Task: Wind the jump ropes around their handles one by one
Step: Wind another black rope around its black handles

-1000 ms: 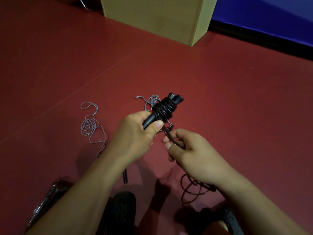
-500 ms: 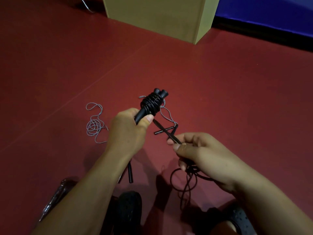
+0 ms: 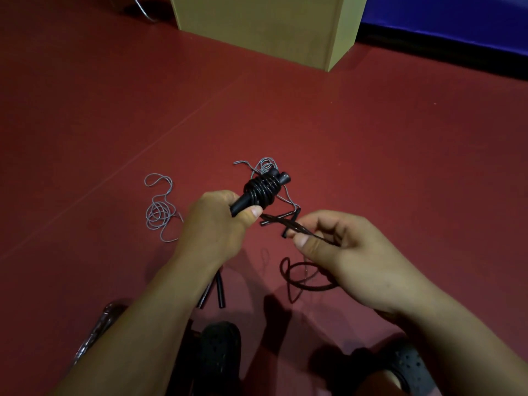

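Observation:
My left hand (image 3: 217,224) grips a pair of black jump-rope handles (image 3: 258,191), whose upper half is wrapped in coils of black rope. A dark strand (image 3: 288,224) runs from the coils to my right hand (image 3: 343,252), which pinches it between thumb and fingers. The loose remainder of that rope (image 3: 303,278) hangs in loops below my right hand. A grey jump rope (image 3: 160,210) lies tangled on the red floor to the left. Another grey rope (image 3: 265,164) lies behind the handles, with its black handles (image 3: 281,218) on the floor.
A tan box (image 3: 271,27) stands at the back, with a blue mat (image 3: 457,21) to its right. Two thin black handles (image 3: 217,290) lie on the floor under my left wrist. My dark shoes (image 3: 220,352) show at the bottom, and a shiny object (image 3: 97,330) lies bottom left.
My right hand has drawn the strand out to the right, away from the handles. The bundle in my left hand has tilted a little, and the hanging loops have shifted.

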### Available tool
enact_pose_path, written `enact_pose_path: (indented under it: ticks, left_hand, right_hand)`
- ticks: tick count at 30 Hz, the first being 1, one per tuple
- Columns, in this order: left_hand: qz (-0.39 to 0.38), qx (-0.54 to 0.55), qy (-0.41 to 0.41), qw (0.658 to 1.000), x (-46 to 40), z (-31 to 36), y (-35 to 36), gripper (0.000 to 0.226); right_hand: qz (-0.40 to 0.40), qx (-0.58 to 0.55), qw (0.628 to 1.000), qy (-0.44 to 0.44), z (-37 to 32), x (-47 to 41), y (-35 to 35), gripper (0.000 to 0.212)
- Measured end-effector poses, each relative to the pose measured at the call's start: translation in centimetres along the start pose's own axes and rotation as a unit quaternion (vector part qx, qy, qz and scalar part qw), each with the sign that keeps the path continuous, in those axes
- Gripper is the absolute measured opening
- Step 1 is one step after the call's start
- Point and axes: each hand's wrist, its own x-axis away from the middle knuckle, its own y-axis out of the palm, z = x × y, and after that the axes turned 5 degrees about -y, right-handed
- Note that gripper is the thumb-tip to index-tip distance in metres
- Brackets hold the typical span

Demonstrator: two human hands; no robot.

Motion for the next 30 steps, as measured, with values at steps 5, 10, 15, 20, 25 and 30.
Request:
enact_pose_path:
  ticks: [5, 10, 15, 20, 25, 30]
  left_hand:
    - [-0.085, -0.027, 0.024, 0.996, 0.0, -0.5, 0.4, 0.02]
    - [-0.175, -0.081, 0.048, 0.98, 0.5, -0.3, 0.5, 0.02]
    - [-0.229, -0.135, 0.075, 0.961, 1.0, -0.2, 0.9, 0.022]
    - [-0.301, -0.128, 0.09, 0.941, 1.3, 0.0, 1.5, 0.016]
    - [-0.373, -0.097, 0.081, 0.919, 1.5, 0.4, 0.9, 0.012]
    - [-0.411, -0.051, 0.078, 0.907, 2.0, 0.9, 0.1, 0.011]
  right_hand:
    - [0.028, 0.023, 0.998, -0.045, 0.2, -0.4, -0.2, 0.011]
    - [0.058, 0.155, 0.981, -0.105, 0.4, -0.9, -0.8, 0.012]
    - [0.079, 0.349, 0.921, -0.151, 1.3, -1.2, -1.8, 0.017]
    - [0.1, 0.404, 0.898, -0.144, 1.5, -1.6, -1.8, 0.021]
    - [0.18, 0.365, 0.912, -0.041, 1.1, -2.2, -3.0, 0.048]
    - [0.182, 0.25, 0.951, 0.003, 1.0, -2.5, -3.5, 0.037]
